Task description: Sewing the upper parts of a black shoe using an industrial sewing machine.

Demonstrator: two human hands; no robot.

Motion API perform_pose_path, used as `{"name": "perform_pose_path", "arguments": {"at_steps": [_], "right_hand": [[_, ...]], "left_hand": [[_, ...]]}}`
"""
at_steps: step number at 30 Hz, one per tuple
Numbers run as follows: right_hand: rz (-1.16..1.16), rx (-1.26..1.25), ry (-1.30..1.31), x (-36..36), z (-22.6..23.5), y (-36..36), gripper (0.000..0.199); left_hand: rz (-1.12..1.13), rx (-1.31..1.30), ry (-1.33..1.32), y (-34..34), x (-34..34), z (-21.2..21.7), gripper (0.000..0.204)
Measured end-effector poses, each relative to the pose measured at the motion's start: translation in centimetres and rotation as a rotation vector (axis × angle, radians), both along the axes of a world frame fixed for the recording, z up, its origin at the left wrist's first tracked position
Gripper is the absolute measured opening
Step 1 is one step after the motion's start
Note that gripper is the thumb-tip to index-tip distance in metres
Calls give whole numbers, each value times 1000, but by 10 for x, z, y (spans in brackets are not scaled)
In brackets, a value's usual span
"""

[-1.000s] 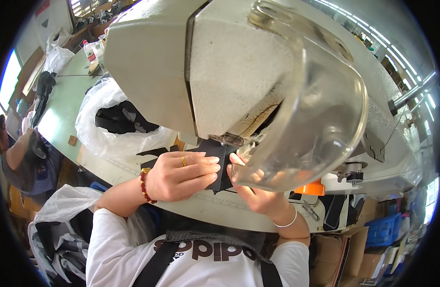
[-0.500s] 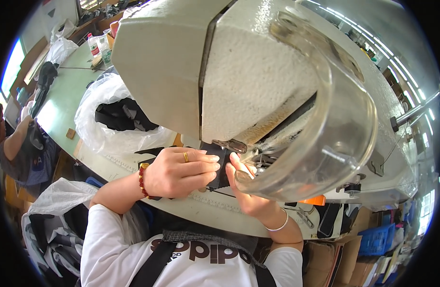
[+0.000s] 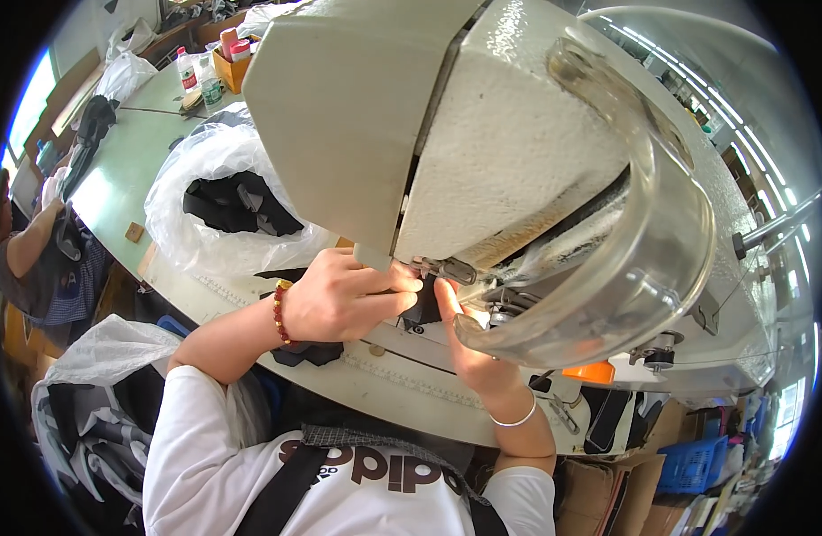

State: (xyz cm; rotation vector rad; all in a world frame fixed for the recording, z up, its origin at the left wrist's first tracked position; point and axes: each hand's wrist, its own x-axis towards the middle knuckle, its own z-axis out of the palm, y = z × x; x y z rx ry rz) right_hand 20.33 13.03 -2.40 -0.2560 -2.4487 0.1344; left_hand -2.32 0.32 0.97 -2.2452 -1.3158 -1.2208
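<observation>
My left hand (image 3: pixel 339 297) is closed in a pinch beside the needle area of a large cream sewing machine (image 3: pixel 518 134). Its fingertips meet the edge of a black fabric piece (image 3: pixel 424 308), mostly hidden by the hands and the machine head. On the other side of that piece, my right hand (image 3: pixel 473 353) has its index finger raised against the fabric; its other fingers are hidden behind the clear curved guard (image 3: pixel 670 241). More black fabric (image 3: pixel 308 354) lies under my left wrist, at the front of the table.
A clear plastic bag (image 3: pixel 174 219) of dark pieces lies left of the machine. Bottles (image 3: pixel 187 71) stand farther back. Another white bag (image 3: pixel 98 348) of cut pieces sits low left. A co-worker (image 3: pixel 45 255) is at far left. A blue crate (image 3: pixel 692 464) stands low right.
My left hand has moved slightly up and right, its fingers now bent into a pinch. Less of the black fabric shows between my hands, and dark fabric now shows below my left wrist.
</observation>
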Motion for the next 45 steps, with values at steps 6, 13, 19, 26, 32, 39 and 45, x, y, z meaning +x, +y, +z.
{"name": "perform_pose_path", "arguments": {"at_steps": [6, 13, 19, 26, 32, 39, 45], "right_hand": [[-59, 169, -115, 5, -6, 10, 33], [166, 304, 169, -4, 22, -2, 30], [221, 165, 160, -1, 9, 3, 37], [466, -719, 83, 10, -51, 26, 45], [537, -968, 136, 18, -61, 26, 47], [404, -980, 76, 19, -58, 23, 43], [380, -652, 147, 12, -70, 30, 19]], "left_hand": [[66, 4, 36, -6, 1, 12, 27], [-10, -129, -299, 1, -4, -15, 29], [-4, -122, -432, 9, -8, -30, 26], [86, -73, -421, 2, -1, -11, 20], [93, -63, -402, 0, 4, 0, 20], [-20, -59, -311, -5, 5, -4, 16], [9, 46, 39, -6, 2, -3, 22]]}}
